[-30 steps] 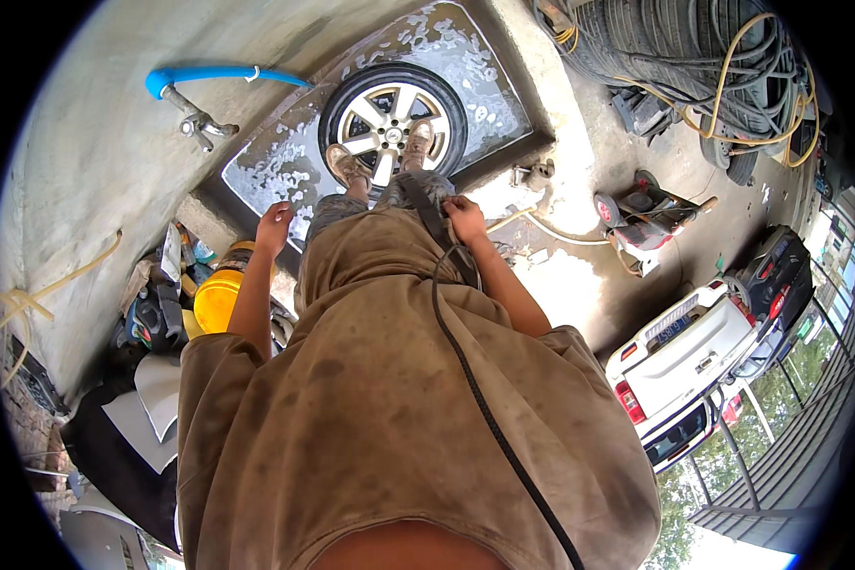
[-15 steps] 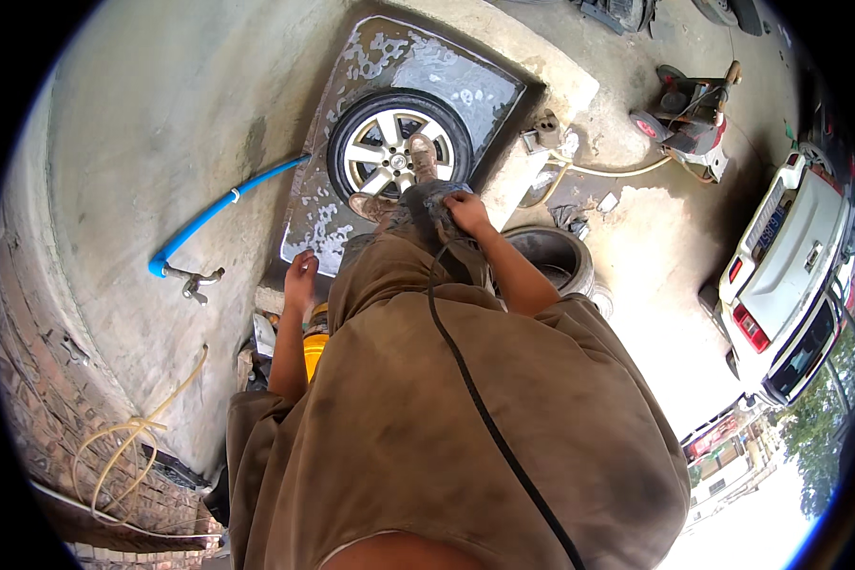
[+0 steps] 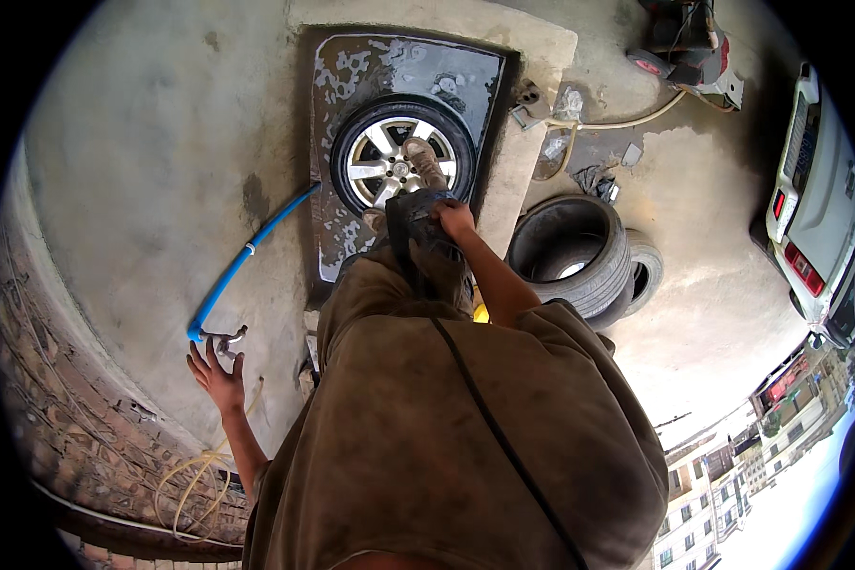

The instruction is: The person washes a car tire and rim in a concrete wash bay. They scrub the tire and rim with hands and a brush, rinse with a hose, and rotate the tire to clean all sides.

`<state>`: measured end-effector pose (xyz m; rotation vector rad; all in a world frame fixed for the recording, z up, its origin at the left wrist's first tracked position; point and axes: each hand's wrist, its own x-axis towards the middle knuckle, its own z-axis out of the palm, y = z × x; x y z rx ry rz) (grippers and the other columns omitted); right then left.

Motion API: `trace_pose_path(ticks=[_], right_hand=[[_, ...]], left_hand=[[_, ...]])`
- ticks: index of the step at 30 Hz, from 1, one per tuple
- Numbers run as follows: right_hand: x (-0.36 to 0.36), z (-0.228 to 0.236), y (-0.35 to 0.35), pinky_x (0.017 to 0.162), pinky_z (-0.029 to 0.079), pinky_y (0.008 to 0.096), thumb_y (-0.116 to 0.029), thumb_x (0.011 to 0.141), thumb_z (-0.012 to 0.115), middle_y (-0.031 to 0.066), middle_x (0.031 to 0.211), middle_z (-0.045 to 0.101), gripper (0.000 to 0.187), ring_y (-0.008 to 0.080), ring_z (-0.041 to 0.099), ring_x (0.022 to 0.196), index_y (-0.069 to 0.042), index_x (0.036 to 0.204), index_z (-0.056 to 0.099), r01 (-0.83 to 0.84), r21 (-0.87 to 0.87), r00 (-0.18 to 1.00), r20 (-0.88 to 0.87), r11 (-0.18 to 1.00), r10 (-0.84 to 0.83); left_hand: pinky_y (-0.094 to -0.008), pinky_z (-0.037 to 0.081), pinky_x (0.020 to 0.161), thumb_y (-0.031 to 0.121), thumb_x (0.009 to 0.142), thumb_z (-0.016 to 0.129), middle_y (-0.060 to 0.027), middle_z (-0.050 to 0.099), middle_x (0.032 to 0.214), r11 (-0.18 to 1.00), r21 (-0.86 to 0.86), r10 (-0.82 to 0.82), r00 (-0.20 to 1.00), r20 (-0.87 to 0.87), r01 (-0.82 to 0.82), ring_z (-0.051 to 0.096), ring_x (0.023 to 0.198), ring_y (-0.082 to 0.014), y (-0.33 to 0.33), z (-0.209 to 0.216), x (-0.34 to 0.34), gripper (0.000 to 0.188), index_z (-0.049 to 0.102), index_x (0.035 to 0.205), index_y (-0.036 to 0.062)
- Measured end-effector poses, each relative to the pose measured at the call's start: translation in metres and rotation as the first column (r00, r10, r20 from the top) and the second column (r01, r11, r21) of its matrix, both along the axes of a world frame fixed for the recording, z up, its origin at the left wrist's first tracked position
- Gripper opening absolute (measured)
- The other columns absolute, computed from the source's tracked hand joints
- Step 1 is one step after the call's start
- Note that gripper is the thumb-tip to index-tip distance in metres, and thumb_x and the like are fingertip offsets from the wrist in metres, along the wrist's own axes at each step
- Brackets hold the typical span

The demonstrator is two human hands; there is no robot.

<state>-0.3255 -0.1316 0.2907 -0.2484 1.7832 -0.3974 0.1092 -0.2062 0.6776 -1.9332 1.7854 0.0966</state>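
Observation:
My left hand (image 3: 217, 378) is raised at the left with its fingers spread, holding nothing. Just beyond its fingertips is a metal tap (image 3: 226, 340) on the wall, joined to a blue hose (image 3: 235, 273). My right hand (image 3: 454, 218) is closed on the dark, wet-looking trouser leg (image 3: 418, 226) at my knee. My shoe (image 3: 425, 159) rests on the spokes of a car wheel (image 3: 363, 171), silver rim with black tyre, lying in a shallow basin of water (image 3: 351, 63). My other shoe shows only partly, by the wheel's near edge.
Loose tyres (image 3: 584, 249) stand to the right of the basin's concrete rim (image 3: 521, 171). A yellowish hose (image 3: 627, 124) runs to a red and black machine (image 3: 689, 57). A white vehicle (image 3: 826, 204) is at far right. Another yellowish hose (image 3: 195, 464) lies coiled at lower left.
My left hand has moved left from beside the basin to the tap, and its fingers have spread. My right hand stays at my knee. The view has turned, showing more of the tyres.

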Motion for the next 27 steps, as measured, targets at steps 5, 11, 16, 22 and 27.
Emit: trace_pose_path(ticks=[5, 11, 16, 22, 27], right_hand=[[0.004, 0.011, -0.003, 0.072, 0.049, 0.0298, -0.034, 0.081, 0.062, 0.0077, 0.077, 0.071, 0.038, 0.0152, 0.065, 0.074, -0.002, 0.098, 0.071, 0.074, 0.000, 0.994, 0.080, 0.997, -0.073], [0.013, 0.000, 0.012, 0.090, 0.047, 0.0369, -0.043, 0.078, 0.062, 0.0126, 0.091, 0.071, 0.042, 0.0286, 0.064, 0.101, -0.012, 0.105, 0.071, 0.121, 0.066, 0.990, 0.065, 0.990, -0.125], [0.019, 0.002, 0.009, 0.061, 0.048, 0.0301, -0.034, 0.082, 0.062, 0.0063, 0.077, 0.071, 0.034, 0.0140, 0.062, 0.063, -0.004, 0.097, 0.072, 0.208, 0.047, 0.969, 0.129, 0.977, -0.212], [0.029, -0.018, 0.019, 0.067, 0.049, 0.0314, -0.036, 0.081, 0.062, 0.0084, 0.080, 0.071, 0.037, 0.0192, 0.064, 0.069, -0.007, 0.103, 0.071, 0.275, 0.086, 0.943, 0.170, 0.957, -0.286], [0.029, -0.021, 0.025, 0.049, 0.043, 0.0265, -0.027, 0.084, 0.061, 0.0050, 0.074, 0.071, 0.028, 0.0105, 0.053, 0.050, -0.003, 0.095, 0.070, 0.259, 0.006, 0.962, 0.089, 0.966, -0.258]], left_hand=[[-0.0498, 0.029, 0.108, 0.031, 0.076, 0.077, -0.0171, 0.040, 0.141, 0.878, 0.438, 0.288, 0.944, -0.159, -0.194, 0.030, 0.133, -0.0397, 0.049, -0.018, 0.096, 0.073, 0.042, 0.137, 0.0101], [-0.0397, 0.035, 0.106, 0.016, 0.081, 0.072, -0.0196, 0.047, 0.136, 0.757, 0.504, 0.564, 0.805, -0.183, -0.416, 0.043, 0.128, -0.0312, 0.049, -0.030, 0.091, 0.065, 0.042, 0.137, 0.0042], [-0.0383, 0.040, 0.101, 0.008, 0.081, 0.069, -0.0166, 0.055, 0.128, 0.781, 0.495, 0.531, 0.822, -0.207, -0.380, 0.053, 0.119, -0.0287, 0.036, -0.029, 0.109, 0.055, 0.048, 0.131, 0.0031], [-0.0356, 0.047, 0.093, 0.006, 0.081, 0.069, -0.0124, 0.059, 0.118, 0.757, 0.504, 0.577, 0.787, -0.218, -0.415, 0.058, 0.106, -0.0239, 0.035, -0.035, 0.118, 0.049, 0.051, 0.126, 0.0028], [-0.0355, 0.044, 0.078, 0.014, 0.085, 0.067, -0.0054, 0.057, 0.114, 0.456, 0.432, 0.886, 0.355, -0.298, -0.778, 0.059, 0.095, -0.0190, 0.033, -0.041, 0.093, 0.047, 0.048, 0.128, 0.0128]])
